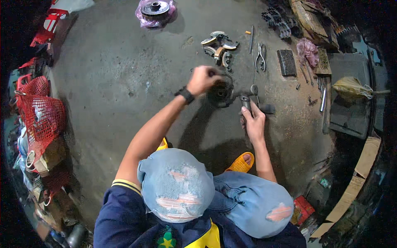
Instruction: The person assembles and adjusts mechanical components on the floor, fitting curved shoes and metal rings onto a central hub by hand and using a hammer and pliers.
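My left hand (202, 79), with a black wristband, is smeared by motion, its fingers curled at the upper left edge of a dark round metal part (220, 93) on the floor. Something dark shows at its fingertips, too blurred to name. My right hand (253, 120) is closed around the grip of a dark tool with a cylindrical body (245, 100), just right of the round part; its exact kind is unclear. Beyond the left hand lie several curved clutch shoes (219, 46). Pliers (260, 58) and a thin rod (251, 39) rest farther right.
A toothed metal wheel (155, 7) sits on purple plastic at the far side. A black rectangular block (286, 63) and a metal tube (323, 99) lie right. A red mesh basket (39, 111) stands left; a dark panel (349, 103) and cardboard (351, 192) line the right.
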Demonstrator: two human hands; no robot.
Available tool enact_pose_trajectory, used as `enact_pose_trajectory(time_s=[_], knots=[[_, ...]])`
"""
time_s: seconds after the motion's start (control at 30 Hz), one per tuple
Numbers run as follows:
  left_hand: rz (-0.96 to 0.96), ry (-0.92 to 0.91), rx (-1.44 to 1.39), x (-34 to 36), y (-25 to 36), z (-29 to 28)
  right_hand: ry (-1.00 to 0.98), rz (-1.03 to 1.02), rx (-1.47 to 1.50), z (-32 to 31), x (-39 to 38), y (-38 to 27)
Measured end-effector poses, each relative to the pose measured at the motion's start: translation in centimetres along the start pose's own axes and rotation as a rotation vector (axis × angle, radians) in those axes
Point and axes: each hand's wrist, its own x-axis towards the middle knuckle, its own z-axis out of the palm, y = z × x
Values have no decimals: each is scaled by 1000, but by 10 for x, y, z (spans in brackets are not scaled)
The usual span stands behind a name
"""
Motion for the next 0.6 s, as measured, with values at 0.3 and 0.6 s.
enact_pose_trajectory(time_s=[0.3,0.6], knots=[[-31,348,436,-2,-56,-63,-23,-67,-8,20,0,11],[274,-59,707,-58,-9,30,-36,-248,-145,14,18,18]])
